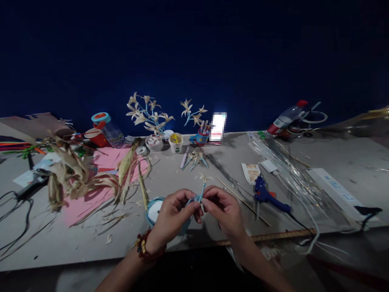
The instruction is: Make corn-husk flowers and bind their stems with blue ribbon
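Between my two hands, over the front of the table, stands a small husk-coloured flower [204, 177] on a thin light-blue stem. My right hand [223, 207] is closed, pinching the stem between thumb and forefinger. Closed as well, my left hand [179, 213] grips light-blue tape [192, 200] at the stem's lower part. The stem's lower end is hidden by my fingers. A roll of blue tape [154, 211] with a white core lies beside my left hand, partly covered by it. Several similar blue-stemmed flowers [197, 157] lie on the table beyond my hands.
Dried corn husks [73, 174] lie over pink paper [88, 209] on the left. A blue glue gun [269, 196], bundled wires [231, 178] and a white power strip [337, 192] are on the right. Finished-looking flower branches [148, 111], tubs [176, 144] and a lit phone [218, 126] stand at the back.
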`<action>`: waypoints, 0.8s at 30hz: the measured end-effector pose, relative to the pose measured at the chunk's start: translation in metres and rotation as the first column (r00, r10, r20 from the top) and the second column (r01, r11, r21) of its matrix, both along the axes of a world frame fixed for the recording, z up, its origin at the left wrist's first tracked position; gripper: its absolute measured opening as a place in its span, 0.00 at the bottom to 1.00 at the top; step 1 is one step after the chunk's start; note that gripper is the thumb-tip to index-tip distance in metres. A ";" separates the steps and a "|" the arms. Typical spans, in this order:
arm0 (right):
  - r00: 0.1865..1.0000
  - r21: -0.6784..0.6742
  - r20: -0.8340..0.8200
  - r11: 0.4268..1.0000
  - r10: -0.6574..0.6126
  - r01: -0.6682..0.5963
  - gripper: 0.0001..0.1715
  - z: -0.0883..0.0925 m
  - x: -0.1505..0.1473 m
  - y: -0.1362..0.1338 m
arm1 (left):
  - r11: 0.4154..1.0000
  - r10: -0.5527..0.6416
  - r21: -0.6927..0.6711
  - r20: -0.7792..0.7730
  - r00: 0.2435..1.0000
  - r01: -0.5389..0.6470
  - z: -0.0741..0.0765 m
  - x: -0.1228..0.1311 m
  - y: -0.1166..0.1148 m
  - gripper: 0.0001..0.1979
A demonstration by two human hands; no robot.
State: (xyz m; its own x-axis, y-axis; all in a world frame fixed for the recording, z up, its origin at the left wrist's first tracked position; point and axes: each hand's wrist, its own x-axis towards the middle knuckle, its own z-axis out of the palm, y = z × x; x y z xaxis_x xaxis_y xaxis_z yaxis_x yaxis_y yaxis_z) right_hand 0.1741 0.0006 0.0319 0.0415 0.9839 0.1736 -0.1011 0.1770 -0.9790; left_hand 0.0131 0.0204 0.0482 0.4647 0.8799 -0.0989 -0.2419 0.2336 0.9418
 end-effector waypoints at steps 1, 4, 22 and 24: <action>1.000 -0.001 0.010 1.000 -0.004 0.004 0.05 0.001 0.000 0.000 | 1.000 0.008 0.017 -0.020 1.000 -0.008 0.000 0.000 0.000 0.10; 1.000 -0.001 0.026 1.000 -0.002 0.002 0.05 0.000 0.002 -0.001 | 0.999 0.026 0.047 -0.057 0.998 -0.023 0.000 0.000 0.000 0.10; 0.998 -0.059 -0.058 0.998 0.021 -0.024 0.05 -0.002 0.002 0.001 | 0.999 0.000 0.040 -0.027 1.000 0.001 0.001 0.000 0.001 0.09; 0.999 -0.056 -0.040 0.998 0.007 -0.009 0.05 -0.001 0.002 0.000 | 0.997 0.016 0.081 -0.074 0.997 -0.010 0.000 0.000 0.001 0.09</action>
State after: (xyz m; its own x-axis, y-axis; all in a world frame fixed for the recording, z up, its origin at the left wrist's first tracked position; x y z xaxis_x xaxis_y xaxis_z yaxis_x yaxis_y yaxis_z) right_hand 0.1757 0.0009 0.0309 0.0396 0.9924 0.1168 -0.1418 0.1213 -0.9824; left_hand 0.0132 0.0210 0.0479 0.4474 0.8922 -0.0611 -0.1732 0.1535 0.9729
